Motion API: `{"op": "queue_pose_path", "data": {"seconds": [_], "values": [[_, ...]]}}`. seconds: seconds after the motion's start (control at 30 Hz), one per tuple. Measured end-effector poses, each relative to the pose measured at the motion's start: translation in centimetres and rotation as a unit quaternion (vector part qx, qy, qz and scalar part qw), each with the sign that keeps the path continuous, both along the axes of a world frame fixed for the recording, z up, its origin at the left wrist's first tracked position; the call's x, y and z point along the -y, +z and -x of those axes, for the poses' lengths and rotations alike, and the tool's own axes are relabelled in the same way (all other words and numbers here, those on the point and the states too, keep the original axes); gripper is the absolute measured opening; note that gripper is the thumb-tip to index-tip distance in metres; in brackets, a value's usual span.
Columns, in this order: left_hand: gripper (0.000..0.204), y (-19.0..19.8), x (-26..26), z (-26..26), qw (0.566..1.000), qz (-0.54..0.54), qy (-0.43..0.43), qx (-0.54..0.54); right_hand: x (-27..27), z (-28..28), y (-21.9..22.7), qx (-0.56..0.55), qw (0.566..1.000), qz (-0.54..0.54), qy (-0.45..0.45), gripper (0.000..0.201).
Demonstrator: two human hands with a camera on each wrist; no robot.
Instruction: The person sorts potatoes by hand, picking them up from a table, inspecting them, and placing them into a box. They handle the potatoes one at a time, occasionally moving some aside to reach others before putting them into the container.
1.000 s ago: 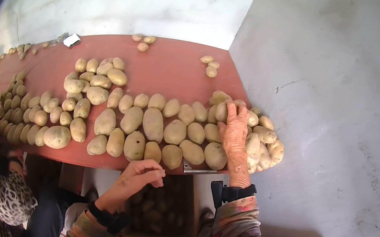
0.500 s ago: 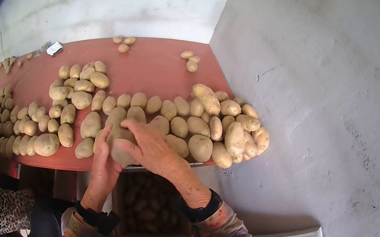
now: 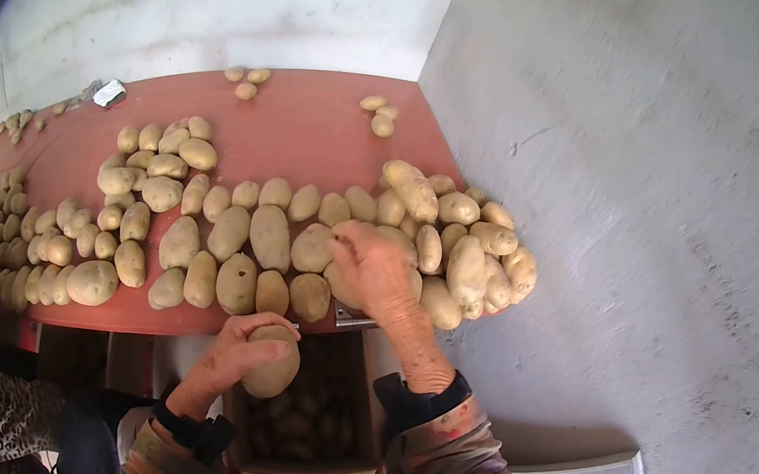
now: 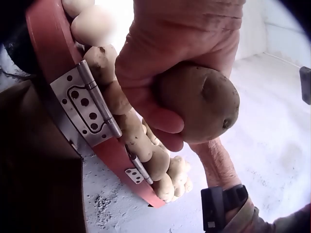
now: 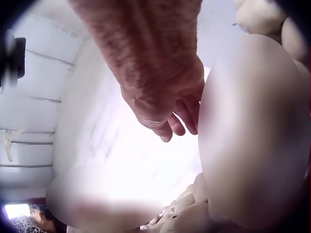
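A round, tan potato (image 3: 273, 368) is in my left hand (image 3: 220, 361), which grips it just off the table's front edge, above a box of potatoes. From the left wrist view, the thumb and fingers wrap one side of this potato (image 4: 206, 104), and two dark dents show on its skin. My right hand (image 3: 378, 272) reaches over the rows of potatoes, its fingertips right by a roundish potato (image 3: 312, 247). In the right wrist view the fingers of that hand (image 5: 160, 92) hang loosely bent, with nothing seen held between them.
Potatoes lie in rows along the red table (image 3: 295, 141), with a heap (image 3: 467, 268) at its right end. Metal hinges (image 4: 90, 107) sit on the front edge. Below stands the potato box (image 3: 299, 462). A grey wall (image 3: 644, 233) borders the right side; another person sits at the left.
The right hand went from the right-end heap to meet the left hand at a potato, then moved back right. The left hand now holds a potato below the table edge.
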State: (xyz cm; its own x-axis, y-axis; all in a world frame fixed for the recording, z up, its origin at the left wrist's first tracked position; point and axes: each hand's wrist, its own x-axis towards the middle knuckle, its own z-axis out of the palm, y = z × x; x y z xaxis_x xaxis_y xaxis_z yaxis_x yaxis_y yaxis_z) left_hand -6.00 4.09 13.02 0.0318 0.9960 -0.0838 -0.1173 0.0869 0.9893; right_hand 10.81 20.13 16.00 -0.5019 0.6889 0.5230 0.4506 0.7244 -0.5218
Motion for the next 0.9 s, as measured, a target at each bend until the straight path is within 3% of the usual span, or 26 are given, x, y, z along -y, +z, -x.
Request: {"op": "queue_pose_path", "data": {"seconds": [0.07,0.1,0.17,0.2,0.27,0.3,0.37,0.53,0.7,0.9], "values": [[0.032,0.2,0.1,-0.4,0.996,0.004,-0.051,-0.075,-1.1,-1.1,-0.1,-0.012,0.994,-0.081,-0.075,0.018],[0.032,0.2,0.1,-0.4,0.996,0.008,-0.049,-0.076,-1.3,-2.0,0.5,0.027,0.987,-0.114,-0.112,0.018],[0.034,-0.2,0.2,-0.2,0.972,0.04,-0.163,-0.162,-1.7,-3.5,1.4,0.084,0.964,-0.18,-0.177,0.02],[0.034,-0.4,0.3,-0.3,0.973,0.043,-0.16,-0.162,-3.0,-4.2,0.4,0.129,0.946,-0.212,-0.21,0.025],[0.039,-1.1,0.4,-0.6,0.917,0.004,-0.218,-0.335,-4.3,-5.4,-0.9,0.131,0.933,-0.248,-0.227,0.021],[0.039,-2.1,0.5,-0.4,0.917,0.006,-0.218,-0.335,-4.7,-5.8,-1.4,0.133,0.917,-0.285,-0.246,0.017],[0.042,-4.0,0.6,0.3,0.871,-0.066,-0.195,-0.446,-5.1,-6.6,-2.1,0.174,0.915,-0.262,-0.252,0.018],[0.036,-2.7,0.3,-0.2,0.899,-0.055,-0.188,-0.391,-4.9,-6.7,-2.9,0.239,0.915,-0.204,-0.253,0.019],[0.035,-3.5,0.3,-0.1,0.89,-0.099,-0.186,-0.404,-5.6,-6.6,-3.4,0.226,0.917,-0.203,-0.26,0.021],[0.03,-3.5,0.0,-0.1,0.923,-0.09,-0.146,-0.344,-5.5,-6.5,-2.9,0.143,0.929,-0.243,-0.239,0.026]]}}
